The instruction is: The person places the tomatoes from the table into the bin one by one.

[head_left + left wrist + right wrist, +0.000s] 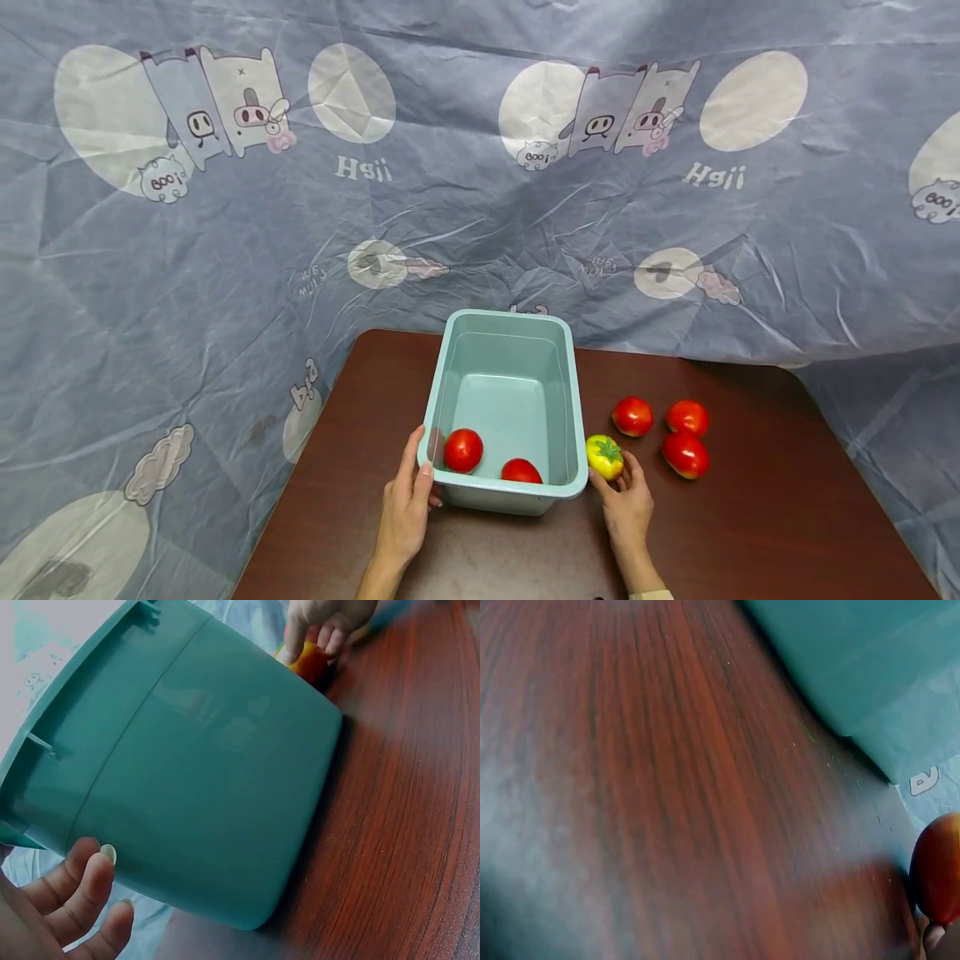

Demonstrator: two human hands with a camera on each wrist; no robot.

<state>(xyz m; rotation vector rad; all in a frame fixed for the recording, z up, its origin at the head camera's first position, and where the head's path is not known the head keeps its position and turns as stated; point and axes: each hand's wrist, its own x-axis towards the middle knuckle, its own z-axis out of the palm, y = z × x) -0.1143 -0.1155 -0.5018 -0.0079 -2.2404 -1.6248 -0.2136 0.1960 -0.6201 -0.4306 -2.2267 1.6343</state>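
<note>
A light green-blue plastic bin [502,404] stands on the table with two red tomatoes, one [462,451] at its near left and another [521,472] by the near wall. My left hand [405,508] grips the bin's near left corner, thumb at the rim; the left wrist view has its fingers [86,892] against the outer wall. Just outside the bin's right side, my right hand [628,500] holds a tomato [603,456] with a yellow top and green calyx. Its red-orange side [939,866] shows at the right wrist view's edge.
Right of the held tomato lie three red tomatoes: one [632,417] nearer the bin, two others [687,418] [685,455] close together. The dark wood table [757,500] ends at a grey-blue patterned curtain [465,225] behind the bin.
</note>
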